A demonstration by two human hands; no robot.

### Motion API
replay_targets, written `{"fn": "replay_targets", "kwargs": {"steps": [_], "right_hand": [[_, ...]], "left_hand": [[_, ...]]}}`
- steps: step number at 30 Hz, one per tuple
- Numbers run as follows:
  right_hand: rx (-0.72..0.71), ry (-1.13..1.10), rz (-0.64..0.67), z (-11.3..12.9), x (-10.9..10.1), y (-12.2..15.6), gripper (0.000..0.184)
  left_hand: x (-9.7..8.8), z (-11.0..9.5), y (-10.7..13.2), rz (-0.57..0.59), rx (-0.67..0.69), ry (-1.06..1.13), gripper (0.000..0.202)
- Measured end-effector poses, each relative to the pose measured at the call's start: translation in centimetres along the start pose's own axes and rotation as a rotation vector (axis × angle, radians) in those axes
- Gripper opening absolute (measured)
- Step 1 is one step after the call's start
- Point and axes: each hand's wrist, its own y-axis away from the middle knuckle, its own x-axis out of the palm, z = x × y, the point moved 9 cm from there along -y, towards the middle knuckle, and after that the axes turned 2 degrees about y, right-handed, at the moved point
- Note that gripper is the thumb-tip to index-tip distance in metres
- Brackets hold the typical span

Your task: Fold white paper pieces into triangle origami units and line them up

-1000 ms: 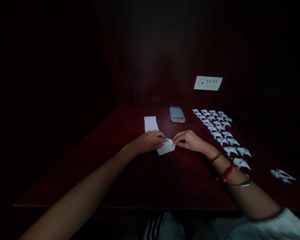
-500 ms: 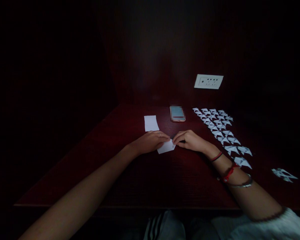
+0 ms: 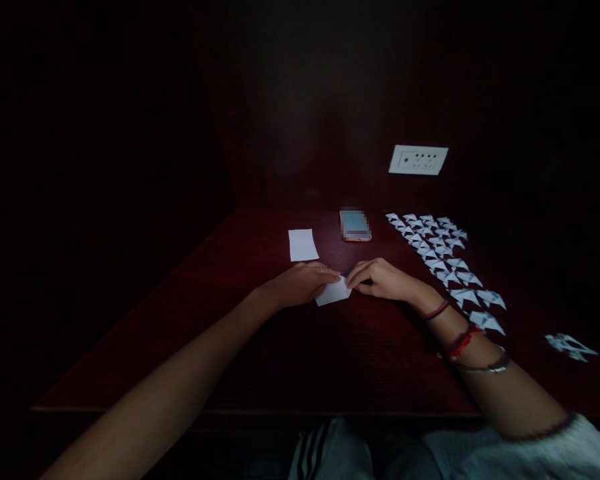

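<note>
A small white sheet of paper (image 3: 333, 292), partly folded, lies on the dark red table between my hands. My left hand (image 3: 305, 283) reaches over its upper left part, the fingers held together and pressing on it; a ring shows on one finger. At the upper right corner, my right hand (image 3: 377, 279) is closed, its thumb and fingertips pinching the paper. The fingers hide the top edge, so the fold there cannot be made out. Just beyond my left hand lies another white sheet (image 3: 303, 245), flat and apart from the first.
A phone (image 3: 355, 225), its screen blurred, lies towards the back. Rows of folded white paper pieces (image 3: 437, 251) run along the right side. Further right sits a small cluster of folded paper (image 3: 571, 347). A socket plate (image 3: 419, 160) is on the wall; the table's front edge (image 3: 250, 413) is near me.
Both hands stay on the same paper with almost no movement. The whole view has shifted very slightly.
</note>
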Motion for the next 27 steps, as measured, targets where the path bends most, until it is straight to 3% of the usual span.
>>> {"fn": "replay_targets", "kwargs": {"steps": [11, 27], "right_hand": [[0.060, -0.022, -0.054, -1.01, -0.40, 0.24, 0.022], [-0.010, 0.033, 0.026, -0.23, 0.09, 0.17, 0.025]], "left_hand": [[0.20, 0.10, 0.02, 0.035, -0.037, -0.021, 0.035], [0.51, 0.15, 0.04, 0.054, -0.063, -0.037, 0.039]]}}
